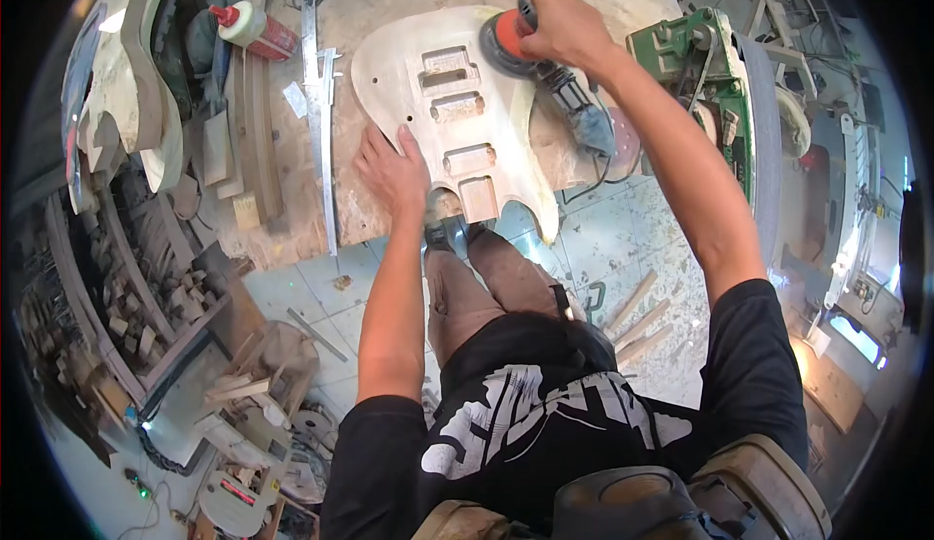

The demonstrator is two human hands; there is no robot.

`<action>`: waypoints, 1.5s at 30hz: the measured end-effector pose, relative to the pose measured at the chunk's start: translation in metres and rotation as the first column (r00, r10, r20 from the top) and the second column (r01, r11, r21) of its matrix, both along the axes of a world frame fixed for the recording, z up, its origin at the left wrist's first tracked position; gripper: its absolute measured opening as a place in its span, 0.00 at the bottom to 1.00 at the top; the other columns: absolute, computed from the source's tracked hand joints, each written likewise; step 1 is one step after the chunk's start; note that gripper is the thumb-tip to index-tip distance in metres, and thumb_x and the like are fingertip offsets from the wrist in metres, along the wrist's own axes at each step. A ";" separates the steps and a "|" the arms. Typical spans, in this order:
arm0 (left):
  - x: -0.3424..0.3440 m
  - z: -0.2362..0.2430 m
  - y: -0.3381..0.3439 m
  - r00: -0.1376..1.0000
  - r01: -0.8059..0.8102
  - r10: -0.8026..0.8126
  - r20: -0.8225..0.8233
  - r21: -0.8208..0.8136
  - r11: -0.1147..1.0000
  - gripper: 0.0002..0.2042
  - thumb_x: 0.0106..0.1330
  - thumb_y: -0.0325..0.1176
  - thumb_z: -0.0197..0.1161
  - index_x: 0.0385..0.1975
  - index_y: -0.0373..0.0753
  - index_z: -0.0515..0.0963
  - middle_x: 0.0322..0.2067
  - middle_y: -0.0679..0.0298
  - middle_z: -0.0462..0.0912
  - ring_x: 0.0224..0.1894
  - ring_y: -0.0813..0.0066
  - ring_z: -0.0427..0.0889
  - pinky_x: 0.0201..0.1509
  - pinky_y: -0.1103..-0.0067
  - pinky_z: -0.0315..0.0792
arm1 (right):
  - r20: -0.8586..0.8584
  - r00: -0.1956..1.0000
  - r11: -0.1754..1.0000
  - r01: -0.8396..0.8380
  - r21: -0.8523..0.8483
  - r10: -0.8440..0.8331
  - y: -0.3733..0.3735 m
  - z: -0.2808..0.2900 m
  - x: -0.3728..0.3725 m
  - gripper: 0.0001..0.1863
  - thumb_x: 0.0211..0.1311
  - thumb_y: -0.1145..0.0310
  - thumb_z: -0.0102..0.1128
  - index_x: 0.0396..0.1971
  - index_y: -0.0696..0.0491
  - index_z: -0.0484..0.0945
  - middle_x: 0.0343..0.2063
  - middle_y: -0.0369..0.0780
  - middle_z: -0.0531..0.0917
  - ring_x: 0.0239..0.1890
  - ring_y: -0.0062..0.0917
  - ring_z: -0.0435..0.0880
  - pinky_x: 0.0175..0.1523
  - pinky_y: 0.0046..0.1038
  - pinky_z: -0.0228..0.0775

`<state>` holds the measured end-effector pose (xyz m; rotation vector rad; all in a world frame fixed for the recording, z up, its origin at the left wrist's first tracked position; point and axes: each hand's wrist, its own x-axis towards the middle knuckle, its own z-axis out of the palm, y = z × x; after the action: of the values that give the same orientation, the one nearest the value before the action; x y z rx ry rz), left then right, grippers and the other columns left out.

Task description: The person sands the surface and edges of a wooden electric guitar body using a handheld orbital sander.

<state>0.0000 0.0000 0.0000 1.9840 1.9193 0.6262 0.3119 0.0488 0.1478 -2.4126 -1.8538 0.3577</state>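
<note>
A pale, unfinished wooden guitar body (455,63) lies flat on the workbench, its routed pockets facing up and its horns toward me. My right hand (564,26) is closed over the grip of a random orbital sander (508,36) with an orange-red top. The sander's pad sits on the far right part of the body, and its dust canister (589,127) hangs off to the right. My left hand (391,162) rests at the body's left edge, fingers apart, the thumb against the wood. Whether the sander is running I cannot tell.
Left of the body lie a steel ruler (313,73), calipers (327,83), a glue bottle with a red cap (261,32) and a brush (245,211). A green machine (696,63) stands at the right. Wood strips (642,316) lie on the tiled floor.
</note>
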 end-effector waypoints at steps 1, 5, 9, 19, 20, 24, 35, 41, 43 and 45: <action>0.000 0.001 -0.002 1.000 0.008 -0.008 0.010 0.001 1.000 0.30 0.78 0.49 0.58 0.70 0.32 0.71 0.66 0.44 0.77 0.65 0.39 0.72 0.72 0.53 0.65 | 0.000 0.999 0.998 -0.052 0.041 0.052 -0.009 0.001 -0.011 0.39 0.54 0.63 0.74 0.68 0.44 0.70 0.55 0.55 0.78 0.51 0.57 0.87 0.52 0.52 0.83; -0.004 0.002 0.007 1.000 0.010 -0.010 0.007 0.027 1.000 0.29 0.79 0.48 0.58 0.69 0.32 0.72 0.66 0.43 0.77 0.64 0.39 0.73 0.71 0.53 0.65 | 0.003 0.984 0.978 -0.177 0.109 0.178 -0.041 0.010 -0.060 0.32 0.56 0.69 0.71 0.63 0.47 0.72 0.52 0.56 0.77 0.47 0.57 0.86 0.47 0.56 0.83; -0.002 0.005 0.003 1.000 -0.005 0.005 0.024 0.025 1.000 0.29 0.79 0.48 0.58 0.69 0.32 0.72 0.66 0.44 0.78 0.64 0.39 0.73 0.71 0.53 0.66 | -0.054 0.971 0.968 -0.228 0.100 0.234 -0.096 0.020 -0.077 0.32 0.54 0.72 0.72 0.61 0.47 0.72 0.52 0.54 0.76 0.47 0.56 0.85 0.45 0.55 0.83; -0.004 0.001 0.001 1.000 -0.003 0.003 -0.006 0.005 1.000 0.30 0.80 0.49 0.56 0.71 0.33 0.70 0.66 0.43 0.77 0.66 0.40 0.72 0.73 0.54 0.64 | -0.074 0.962 0.963 -0.258 0.078 0.263 -0.078 0.017 -0.073 0.37 0.49 0.73 0.73 0.62 0.45 0.71 0.52 0.52 0.75 0.47 0.55 0.85 0.44 0.53 0.84; -0.005 0.002 0.002 1.000 -0.001 0.001 0.006 -0.007 1.000 0.30 0.80 0.49 0.56 0.72 0.33 0.70 0.66 0.43 0.77 0.66 0.40 0.72 0.73 0.54 0.64 | -0.048 0.970 0.968 -0.236 0.088 0.240 -0.062 0.015 -0.067 0.37 0.49 0.72 0.73 0.63 0.45 0.71 0.52 0.53 0.75 0.48 0.56 0.85 0.46 0.53 0.84; -0.004 0.003 0.002 1.000 -0.002 0.002 0.004 -0.003 1.000 0.30 0.79 0.51 0.57 0.71 0.33 0.71 0.68 0.44 0.76 0.64 0.40 0.73 0.70 0.52 0.66 | -0.003 0.991 0.981 -0.135 0.142 0.136 -0.004 0.001 -0.031 0.39 0.50 0.67 0.73 0.66 0.45 0.70 0.53 0.55 0.77 0.47 0.58 0.86 0.50 0.54 0.83; -0.003 0.001 0.003 1.000 -0.009 0.009 0.010 0.005 1.000 0.29 0.79 0.49 0.57 0.71 0.34 0.71 0.65 0.44 0.78 0.64 0.41 0.72 0.73 0.55 0.64 | -0.015 0.990 0.980 -0.138 0.140 0.142 -0.037 0.006 -0.047 0.36 0.51 0.68 0.71 0.65 0.46 0.72 0.52 0.56 0.77 0.46 0.58 0.85 0.50 0.53 0.82; -0.002 0.002 0.001 0.999 -0.022 0.022 0.035 0.000 1.000 0.30 0.80 0.49 0.57 0.72 0.34 0.70 0.66 0.44 0.77 0.66 0.41 0.71 0.74 0.54 0.63 | -0.070 0.960 0.961 -0.267 0.077 0.272 -0.127 0.028 -0.079 0.35 0.53 0.71 0.73 0.62 0.44 0.70 0.49 0.51 0.74 0.47 0.53 0.83 0.45 0.53 0.82; -0.001 0.000 0.002 0.999 -0.018 0.018 0.034 -0.002 1.000 0.30 0.80 0.49 0.57 0.72 0.34 0.70 0.67 0.44 0.77 0.66 0.41 0.70 0.74 0.54 0.63 | -0.150 0.937 0.944 -0.326 -0.050 0.315 -0.150 0.032 -0.077 0.38 0.53 0.69 0.77 0.65 0.46 0.71 0.50 0.50 0.72 0.50 0.53 0.82 0.46 0.51 0.80; -0.001 -0.001 0.002 0.999 -0.012 0.013 0.031 -0.007 1.000 0.30 0.80 0.49 0.57 0.72 0.35 0.70 0.67 0.44 0.76 0.67 0.41 0.70 0.74 0.54 0.63 | -0.161 0.936 0.943 -0.326 -0.069 0.312 -0.154 0.030 -0.075 0.37 0.53 0.69 0.78 0.64 0.46 0.71 0.49 0.49 0.71 0.50 0.53 0.81 0.45 0.50 0.80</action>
<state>-0.0011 0.0018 -0.0012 1.9480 1.9143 0.6496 0.2366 -0.1055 0.1781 -2.0645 -2.2045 0.6423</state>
